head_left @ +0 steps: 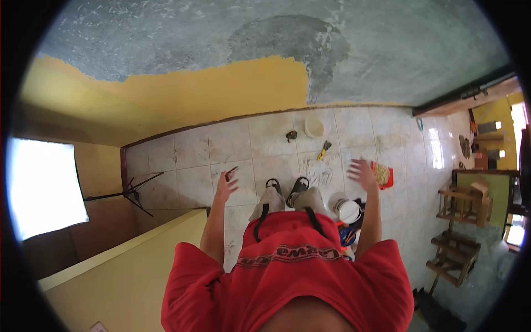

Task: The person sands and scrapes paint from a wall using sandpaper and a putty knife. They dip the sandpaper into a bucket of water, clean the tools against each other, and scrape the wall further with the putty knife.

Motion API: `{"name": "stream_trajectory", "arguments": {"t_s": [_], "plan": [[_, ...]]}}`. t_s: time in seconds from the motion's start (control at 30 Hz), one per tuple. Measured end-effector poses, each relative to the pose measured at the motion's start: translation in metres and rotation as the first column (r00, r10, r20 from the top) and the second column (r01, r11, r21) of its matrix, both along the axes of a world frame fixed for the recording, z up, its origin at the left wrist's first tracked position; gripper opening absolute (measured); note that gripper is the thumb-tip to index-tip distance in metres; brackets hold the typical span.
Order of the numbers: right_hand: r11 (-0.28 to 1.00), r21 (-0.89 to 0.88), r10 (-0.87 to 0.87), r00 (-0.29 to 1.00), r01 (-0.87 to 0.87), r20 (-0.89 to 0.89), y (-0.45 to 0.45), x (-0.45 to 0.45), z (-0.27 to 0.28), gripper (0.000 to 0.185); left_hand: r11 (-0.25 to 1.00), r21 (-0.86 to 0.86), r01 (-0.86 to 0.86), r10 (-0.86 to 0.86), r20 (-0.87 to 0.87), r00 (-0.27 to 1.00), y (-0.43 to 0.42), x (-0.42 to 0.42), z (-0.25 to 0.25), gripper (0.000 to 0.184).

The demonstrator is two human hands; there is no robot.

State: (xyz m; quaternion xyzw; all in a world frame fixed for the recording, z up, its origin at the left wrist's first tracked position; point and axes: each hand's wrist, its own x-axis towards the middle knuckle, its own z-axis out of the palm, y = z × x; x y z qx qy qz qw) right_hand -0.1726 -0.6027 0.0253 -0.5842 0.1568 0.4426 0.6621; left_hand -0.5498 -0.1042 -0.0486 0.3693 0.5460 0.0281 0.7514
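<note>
My left hand [225,185] is held out over the tiled floor, its fingers curled round a slim dark object [232,172] whose kind I cannot make out. My right hand [362,175] is raised with fingers spread and nothing in it. In the view it is nearest to a red dustpan-like tray [389,182] holding pale yellowish bits. A scraper [324,150] with a yellow handle lies on the floor ahead of my feet. Beyond it stand a whitish tub [315,128] and a small dark lump [291,135].
A white bucket [348,211] stands beside my right leg, among coloured items. The wall ahead has yellow paint [221,91] and bare grey plaster [166,39]. At left are a black tripod stand [130,192] and a low partition [127,249]; wooden racks [454,255] are at right.
</note>
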Motion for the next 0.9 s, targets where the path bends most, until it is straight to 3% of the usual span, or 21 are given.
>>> {"name": "stream_trajectory", "arguments": {"t_s": [0.03, 0.07, 0.13, 0.17, 0.23, 0.3, 0.37, 0.43, 0.47, 0.5, 0.67, 0.73, 0.8, 0.87, 0.9], "plan": [[0.916, -0.4, 0.068, 0.975, 0.022, 0.21, -0.01, 0.002, -0.008, 0.056, 1.0, 0.004, 0.014, -0.014, -0.003, 1.0, 0.009, -0.012, 0.002, 0.057], [0.799, -0.594, 0.396, 0.823, -0.091, 0.406, -0.039, 0.013, -0.036, 0.056, 0.994, 0.109, -0.003, 0.015, -0.115, 0.993, 0.014, -0.028, 0.003, 0.059], [0.946, -0.284, -0.066, 0.948, 0.159, 0.31, -0.053, -0.013, -0.011, 0.057, 0.978, 0.21, -0.003, 0.053, -0.232, 0.971, 0.014, -0.066, 0.0, 0.061], [0.945, -0.285, -0.067, 0.949, 0.159, 0.307, -0.058, -0.019, -0.011, 0.057, 0.986, 0.164, -0.036, 0.081, -0.276, 0.958, 0.012, -0.084, -0.003, 0.059], [0.848, -0.523, -0.015, 0.991, 0.085, 0.136, -0.081, -0.031, -0.02, 0.056, 0.991, 0.114, -0.076, 0.11, -0.335, 0.936, -0.004, -0.129, -0.014, 0.057], [0.876, -0.478, -0.021, 0.996, 0.059, 0.084, -0.1, -0.044, -0.034, 0.056, 0.992, 0.077, 0.096, -0.054, -0.432, 0.9, -0.022, -0.16, -0.023, 0.059], [0.928, -0.369, -0.067, 0.997, 0.05, -0.034, -0.114, -0.056, -0.037, 0.06, 0.998, 0.006, 0.06, -0.05, -0.463, 0.885, -0.052, -0.181, -0.018, 0.058], [0.922, -0.387, -0.043, 0.997, 0.017, -0.06, -0.126, -0.067, -0.054, 0.058, 0.998, -0.055, 0.023, -0.047, -0.494, 0.868, -0.078, -0.195, -0.013, 0.057], [0.914, -0.407, -0.029, 0.997, -0.005, -0.078, -0.131, -0.066, -0.062, 0.057, 0.989, -0.093, 0.117, -0.148, -0.518, 0.843, -0.091, -0.2, -0.017, 0.057], [0.893, -0.449, 0.003, 0.997, -0.04, -0.082, -0.129, -0.064, -0.065, 0.06, 0.969, -0.133, 0.207, -0.246, -0.536, 0.807, -0.105, -0.204, -0.019, 0.056], [0.922, -0.379, 0.037, 0.992, -0.081, -0.122, -0.104, -0.025, -0.11, 0.057, 0.956, -0.13, 0.263, -0.293, -0.469, 0.833, -0.15, -0.173, -0.01, 0.059], [0.915, -0.366, 0.169, 0.985, -0.17, -0.037, -0.085, -0.012, -0.124, 0.052, 0.921, -0.143, 0.363, -0.384, -0.491, 0.782, -0.152, -0.156, -0.005, 0.065], [0.91, -0.394, 0.158, 0.986, -0.126, 0.052, -0.066, -0.002, -0.128, 0.048, 0.898, -0.146, 0.415, -0.43, -0.493, 0.756, -0.143, -0.135, -0.008, 0.071], [0.883, -0.447, 0.21, 0.973, -0.146, 0.097, -0.054, 0.002, -0.12, 0.047, 0.956, 0.084, 0.282, -0.185, -0.576, 0.797, -0.138, -0.102, -0.001, 0.069], [0.846, -0.503, 0.28, 0.95, -0.175, 0.14, -0.052, 0.0, -0.115, 0.047, 0.762, 0.251, 0.597, -0.338, -0.632, 0.697, -0.121, -0.099, -0.02, 0.067]]}}
